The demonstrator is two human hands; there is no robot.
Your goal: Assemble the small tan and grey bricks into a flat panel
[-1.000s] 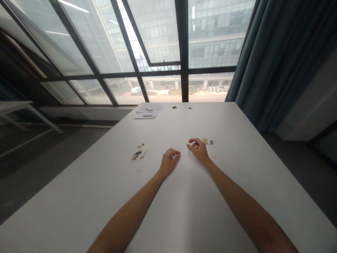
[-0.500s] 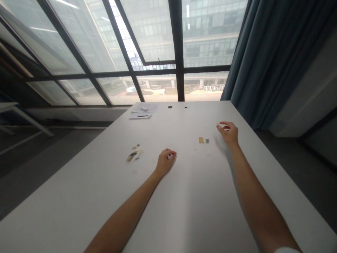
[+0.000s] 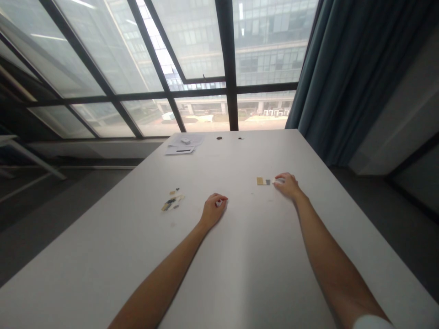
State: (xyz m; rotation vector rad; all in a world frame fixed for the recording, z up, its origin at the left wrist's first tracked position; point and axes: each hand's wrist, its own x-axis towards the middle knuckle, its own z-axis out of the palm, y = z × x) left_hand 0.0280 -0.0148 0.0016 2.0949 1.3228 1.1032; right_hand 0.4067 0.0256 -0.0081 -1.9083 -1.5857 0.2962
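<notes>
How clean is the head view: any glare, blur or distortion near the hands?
Head view: daylight from the window backlights the scene and lays a soft sheen on the table; the wide lens bends the window bars; left hand and right hand look sharp, but the loose pieces and the tan and grey piece are too small for detail.

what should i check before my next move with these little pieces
1. Right hand at tan-grey piece: ok, fingertips just beside its grey end.
2. Right hand gripping anything: cannot tell, too small.
3. Left hand on table: ok, resting, fingers curled.
4. Left hand holding a piece: cannot tell.
5. Loose pile in view: ok, left of the left hand, apart from it.
6. Papers out of the way: ok, at the far edge.
</notes>
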